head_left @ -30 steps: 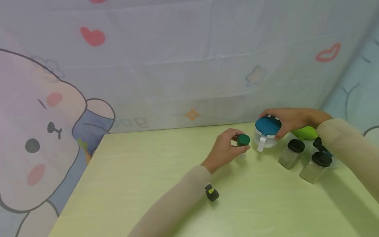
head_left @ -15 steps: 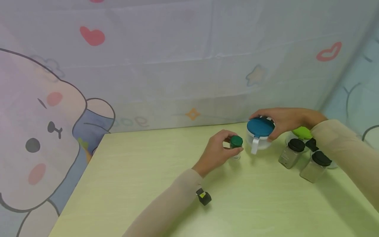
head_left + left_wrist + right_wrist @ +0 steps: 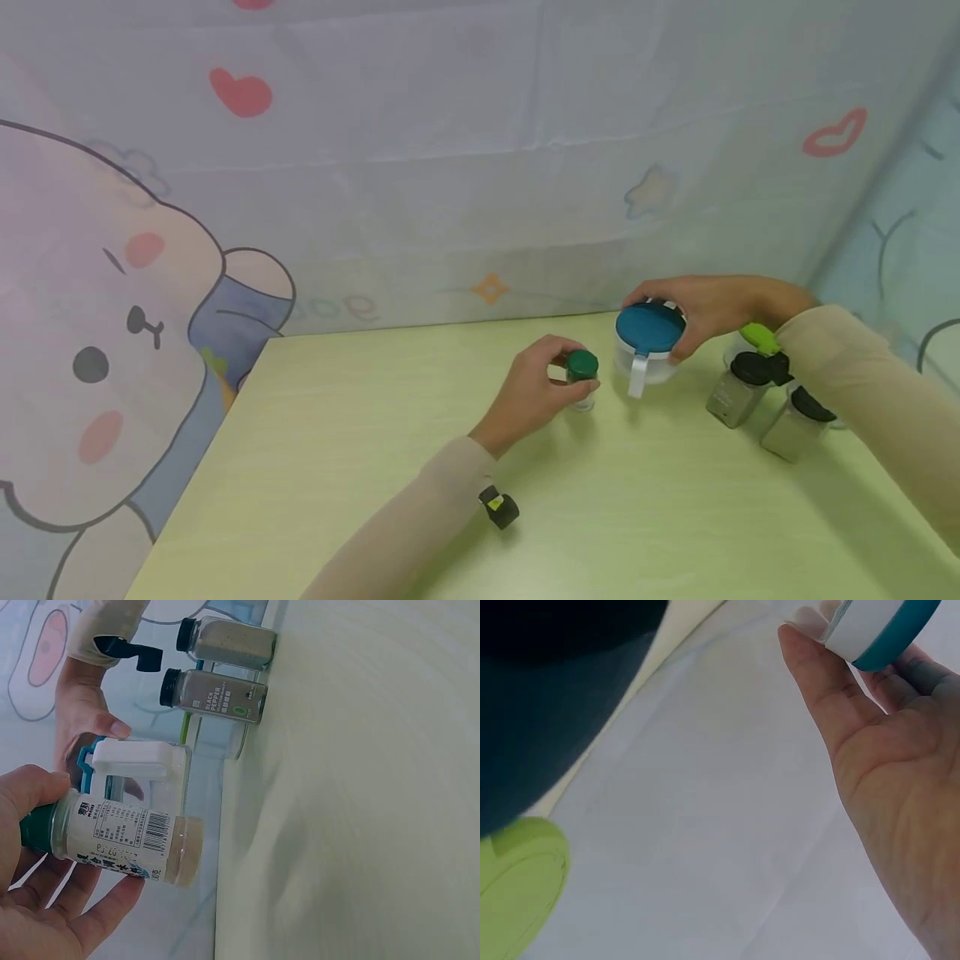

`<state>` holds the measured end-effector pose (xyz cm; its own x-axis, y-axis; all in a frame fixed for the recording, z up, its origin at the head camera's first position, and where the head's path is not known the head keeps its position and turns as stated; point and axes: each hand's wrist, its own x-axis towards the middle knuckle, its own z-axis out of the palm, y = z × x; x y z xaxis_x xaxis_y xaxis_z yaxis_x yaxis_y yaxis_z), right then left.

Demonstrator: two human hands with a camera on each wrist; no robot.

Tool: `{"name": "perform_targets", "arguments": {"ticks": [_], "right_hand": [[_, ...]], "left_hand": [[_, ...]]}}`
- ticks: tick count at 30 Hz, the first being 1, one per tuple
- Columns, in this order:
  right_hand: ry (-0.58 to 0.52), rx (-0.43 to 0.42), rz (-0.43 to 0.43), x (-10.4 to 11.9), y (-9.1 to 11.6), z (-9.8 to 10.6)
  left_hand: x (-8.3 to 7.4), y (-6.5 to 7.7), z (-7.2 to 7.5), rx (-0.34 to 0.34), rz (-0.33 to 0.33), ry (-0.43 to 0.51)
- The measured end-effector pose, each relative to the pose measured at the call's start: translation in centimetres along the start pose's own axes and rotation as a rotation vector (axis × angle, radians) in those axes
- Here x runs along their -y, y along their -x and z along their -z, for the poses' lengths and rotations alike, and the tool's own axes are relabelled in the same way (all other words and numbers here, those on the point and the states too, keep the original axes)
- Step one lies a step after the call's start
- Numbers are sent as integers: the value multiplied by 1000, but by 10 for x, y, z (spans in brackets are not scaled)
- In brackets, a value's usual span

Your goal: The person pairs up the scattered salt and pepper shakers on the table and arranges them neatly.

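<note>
My left hand (image 3: pixel 532 387) grips a small seasoning bottle (image 3: pixel 127 832) round its green cap and neck. The bottle has a white printed label with a barcode, and pale contents at its base. Just right of it, my right hand (image 3: pixel 712 307) holds a clear seasoning jar (image 3: pixel 651 327) from above, fingers and thumb round its blue lid and sides. The jar's white handle (image 3: pixel 135 754) points toward me. In the right wrist view, only part of the jar's blue-and-white rim (image 3: pixel 866 626) shows above the fingers. Shadows lie on the table below both items.
A black-capped black pepper bottle (image 3: pixel 737 396) and a similar bottle (image 3: pixel 795 429) stand at right. Behind them is a jar with a lime-green lid (image 3: pixel 761 337), partly hidden by my right sleeve. A printed curtain (image 3: pixel 420 167) hangs along the table's (image 3: pixel 360 433) back edge.
Both hands have moved left, carrying the seasoning bottle and the blue-lidded jar away from the other containers. The black-capped bottles stay where they were.
</note>
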<state>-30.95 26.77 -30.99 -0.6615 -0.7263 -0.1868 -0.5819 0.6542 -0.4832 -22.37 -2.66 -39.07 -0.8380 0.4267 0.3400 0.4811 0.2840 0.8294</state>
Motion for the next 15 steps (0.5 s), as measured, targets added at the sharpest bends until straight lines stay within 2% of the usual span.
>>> {"name": "perform_targets", "arguments": {"ticks": [9,15], "right_hand": [[-23,-7,5,8,-7,-5],[-47,-10,40,13,-13,-8]], "left_hand": [[5,10,12,-28,11,17],[10,16,20,-45,31,2]]}}
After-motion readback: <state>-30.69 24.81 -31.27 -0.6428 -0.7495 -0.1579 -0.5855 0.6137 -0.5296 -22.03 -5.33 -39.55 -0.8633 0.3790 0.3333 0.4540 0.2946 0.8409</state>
